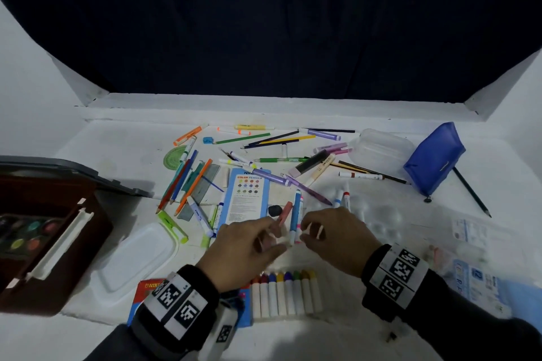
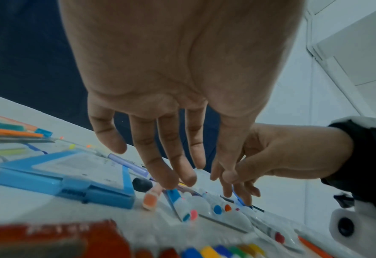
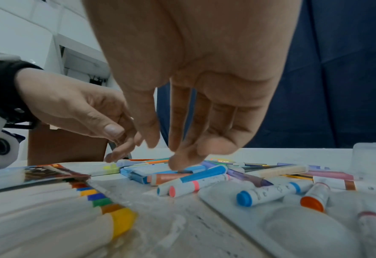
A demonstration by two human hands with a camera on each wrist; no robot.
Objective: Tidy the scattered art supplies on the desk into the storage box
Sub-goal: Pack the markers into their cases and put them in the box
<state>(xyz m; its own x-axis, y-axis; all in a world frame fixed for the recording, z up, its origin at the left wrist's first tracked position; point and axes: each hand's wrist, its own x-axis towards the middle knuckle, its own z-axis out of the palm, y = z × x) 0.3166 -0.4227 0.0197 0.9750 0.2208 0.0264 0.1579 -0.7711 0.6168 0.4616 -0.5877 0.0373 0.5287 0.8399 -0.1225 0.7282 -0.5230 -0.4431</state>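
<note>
Three markers lie side by side at the desk's middle: a salmon marker point(image 1: 285, 212) point(image 3: 169, 177), a blue marker point(image 1: 296, 211) point(image 3: 202, 174) and a pink-banded marker point(image 1: 299, 228) point(image 3: 195, 185). My left hand point(image 1: 275, 239) point(image 2: 191, 174) reaches down with straight fingers, the tips touching the salmon and blue markers. My right hand point(image 1: 306, 233) point(image 3: 167, 153) hangs just right of it with fingers extended, one tip on the blue marker. Neither hand grips anything. The brown storage box point(image 1: 82, 258) stands open at the left with a paint palette inside.
A crayon pack point(image 1: 284, 293) lies in front of my wrists and a blue pencil tin point(image 1: 249, 193) behind the markers. There is a clear lid point(image 1: 137, 255) near the box, a white mixing tray point(image 1: 375, 220) to the right, and a blue pouch point(image 1: 434, 158) far right. Pencils and pens point(image 1: 187, 182) litter the back.
</note>
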